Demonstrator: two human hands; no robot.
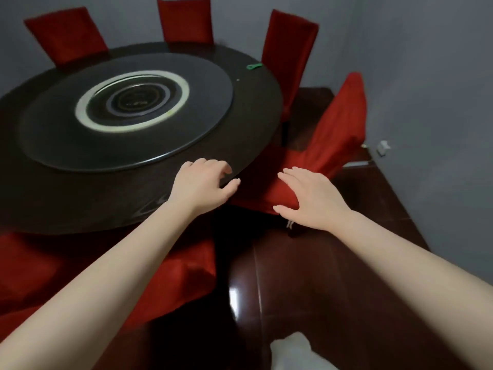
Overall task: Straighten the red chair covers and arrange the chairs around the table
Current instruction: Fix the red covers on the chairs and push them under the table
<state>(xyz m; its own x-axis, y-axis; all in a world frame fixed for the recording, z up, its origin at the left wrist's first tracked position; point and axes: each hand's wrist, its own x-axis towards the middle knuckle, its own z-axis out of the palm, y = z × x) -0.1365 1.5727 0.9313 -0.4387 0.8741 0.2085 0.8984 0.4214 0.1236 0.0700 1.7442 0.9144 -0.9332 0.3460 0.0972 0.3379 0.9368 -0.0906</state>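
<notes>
On my feed the right hand lies flat with its fingers straight and released. Its palm presses on the front corner of the nearest chair in a loose red cloth cover. That cover is matte and soft, creased at the seat and bunched where the tall back leans away to the right. The seat sits against the rim of the round dark table.

The left hand rests at the table's edge just beside the chair. Its fingers are loosely bent, the thumb is out, and it grasps nothing.

A wide round glass turntable with pale concentric rings lies on the tabletop. A small green object sits near the far rim; I cannot make out what it is.

Three more red-covered chairs stand around the far side. Another is close below my left forearm. The dark reddish floor is glossy and throws back a bright glare.
</notes>
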